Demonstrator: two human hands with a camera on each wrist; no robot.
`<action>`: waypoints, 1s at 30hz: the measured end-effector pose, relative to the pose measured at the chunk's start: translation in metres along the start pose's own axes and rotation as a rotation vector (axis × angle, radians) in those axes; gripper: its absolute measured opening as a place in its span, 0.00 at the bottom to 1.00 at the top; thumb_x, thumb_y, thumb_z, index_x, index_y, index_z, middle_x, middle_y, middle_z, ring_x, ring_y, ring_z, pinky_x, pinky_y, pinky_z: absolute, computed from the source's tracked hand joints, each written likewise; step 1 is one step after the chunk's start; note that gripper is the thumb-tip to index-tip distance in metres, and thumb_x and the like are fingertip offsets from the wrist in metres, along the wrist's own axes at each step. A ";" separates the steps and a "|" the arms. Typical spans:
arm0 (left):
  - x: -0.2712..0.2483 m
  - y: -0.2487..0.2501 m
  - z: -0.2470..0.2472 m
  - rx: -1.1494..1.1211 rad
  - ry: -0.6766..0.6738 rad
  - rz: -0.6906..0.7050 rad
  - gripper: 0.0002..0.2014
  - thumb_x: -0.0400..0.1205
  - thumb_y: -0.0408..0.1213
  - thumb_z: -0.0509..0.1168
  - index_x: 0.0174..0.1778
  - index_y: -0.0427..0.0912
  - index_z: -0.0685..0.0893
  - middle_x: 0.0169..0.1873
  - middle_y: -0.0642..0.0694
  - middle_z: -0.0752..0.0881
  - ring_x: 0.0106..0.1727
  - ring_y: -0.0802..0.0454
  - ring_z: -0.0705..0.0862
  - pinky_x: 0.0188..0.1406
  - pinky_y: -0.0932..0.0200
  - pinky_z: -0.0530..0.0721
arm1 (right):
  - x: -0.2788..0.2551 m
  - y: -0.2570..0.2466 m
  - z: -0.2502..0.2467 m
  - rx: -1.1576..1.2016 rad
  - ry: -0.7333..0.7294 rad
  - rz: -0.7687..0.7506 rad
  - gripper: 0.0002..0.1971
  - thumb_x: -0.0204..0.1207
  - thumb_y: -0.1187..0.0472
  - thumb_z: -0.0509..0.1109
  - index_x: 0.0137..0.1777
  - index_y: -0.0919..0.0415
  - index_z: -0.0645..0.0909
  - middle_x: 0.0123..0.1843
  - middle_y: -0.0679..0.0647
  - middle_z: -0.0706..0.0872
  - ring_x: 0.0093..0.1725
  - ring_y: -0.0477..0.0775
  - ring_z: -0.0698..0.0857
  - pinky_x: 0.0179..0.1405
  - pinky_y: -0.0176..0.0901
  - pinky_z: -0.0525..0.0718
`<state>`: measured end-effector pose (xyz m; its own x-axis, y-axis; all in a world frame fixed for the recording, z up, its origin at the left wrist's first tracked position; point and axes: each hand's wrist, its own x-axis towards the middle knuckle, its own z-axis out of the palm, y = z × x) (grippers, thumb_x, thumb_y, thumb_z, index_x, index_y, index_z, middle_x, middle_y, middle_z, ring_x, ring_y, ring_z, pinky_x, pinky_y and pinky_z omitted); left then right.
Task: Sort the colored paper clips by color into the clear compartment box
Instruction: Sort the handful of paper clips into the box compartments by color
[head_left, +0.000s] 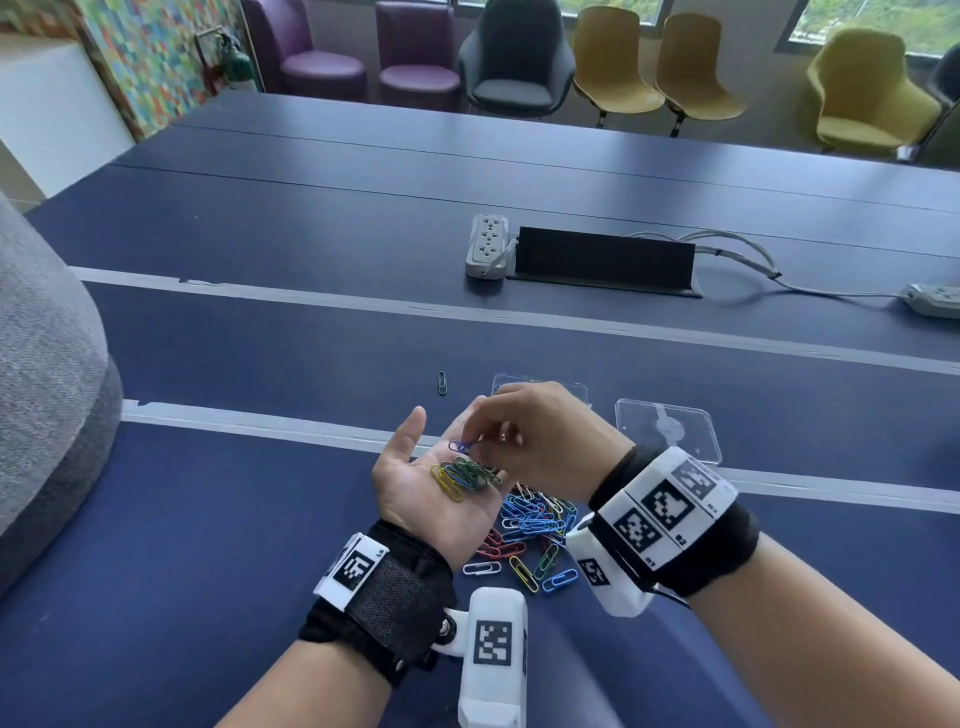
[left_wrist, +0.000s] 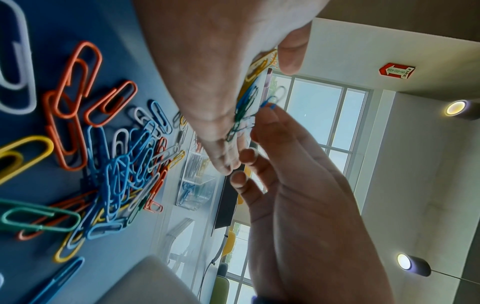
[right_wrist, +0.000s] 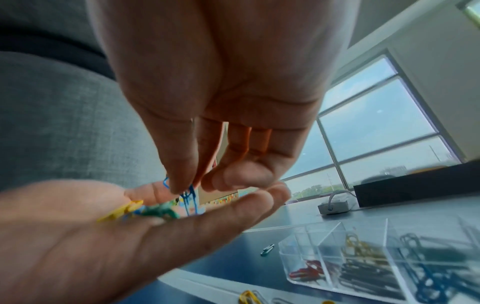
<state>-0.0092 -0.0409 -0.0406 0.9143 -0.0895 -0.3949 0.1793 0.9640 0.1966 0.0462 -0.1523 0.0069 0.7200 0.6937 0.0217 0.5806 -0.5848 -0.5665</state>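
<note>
My left hand (head_left: 426, 483) lies palm up above the table and cups a small heap of yellow, green and blue clips (head_left: 465, 475). My right hand (head_left: 498, 431) reaches over it and pinches a blue paper clip (head_left: 462, 446) between thumb and forefinger, seen in the right wrist view as blue wire (right_wrist: 191, 198). A pile of mixed clips (head_left: 535, 525) lies on the table under both wrists. The clear compartment box (right_wrist: 369, 257) holds red, yellow, dark and blue clips in separate cells; in the head view my right hand mostly hides this box (head_left: 574, 392).
A clear lid (head_left: 670, 428) lies right of the box. One green clip (head_left: 442, 382) sits alone on the blue table (head_left: 260, 519). Farther back are a white power strip (head_left: 485, 244), a black cable box (head_left: 605, 260) and cables. A grey cushion (head_left: 47, 389) bulges at the left.
</note>
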 end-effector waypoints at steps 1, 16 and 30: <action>0.000 0.000 0.000 0.003 0.000 0.003 0.27 0.79 0.52 0.57 0.61 0.31 0.81 0.50 0.33 0.85 0.52 0.39 0.85 0.54 0.45 0.84 | 0.000 0.001 -0.001 0.059 0.023 0.010 0.05 0.69 0.61 0.73 0.44 0.53 0.88 0.35 0.45 0.83 0.34 0.44 0.79 0.40 0.33 0.76; 0.005 0.004 -0.009 0.008 -0.016 -0.024 0.32 0.75 0.50 0.60 0.73 0.33 0.74 0.66 0.27 0.81 0.70 0.31 0.78 0.71 0.38 0.71 | 0.009 0.060 -0.041 -0.010 0.180 0.423 0.09 0.71 0.67 0.69 0.45 0.60 0.90 0.41 0.55 0.92 0.38 0.49 0.87 0.48 0.40 0.85; 0.005 0.003 -0.009 0.017 0.005 -0.012 0.32 0.77 0.52 0.58 0.72 0.33 0.75 0.65 0.29 0.81 0.68 0.33 0.80 0.70 0.39 0.73 | 0.003 0.034 -0.024 -0.061 0.188 0.252 0.08 0.70 0.63 0.70 0.44 0.53 0.90 0.40 0.47 0.90 0.36 0.41 0.83 0.45 0.29 0.80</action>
<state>-0.0072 -0.0365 -0.0503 0.9102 -0.1001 -0.4019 0.1966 0.9585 0.2066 0.0775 -0.1799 0.0073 0.8985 0.4369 0.0424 0.3926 -0.7565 -0.5230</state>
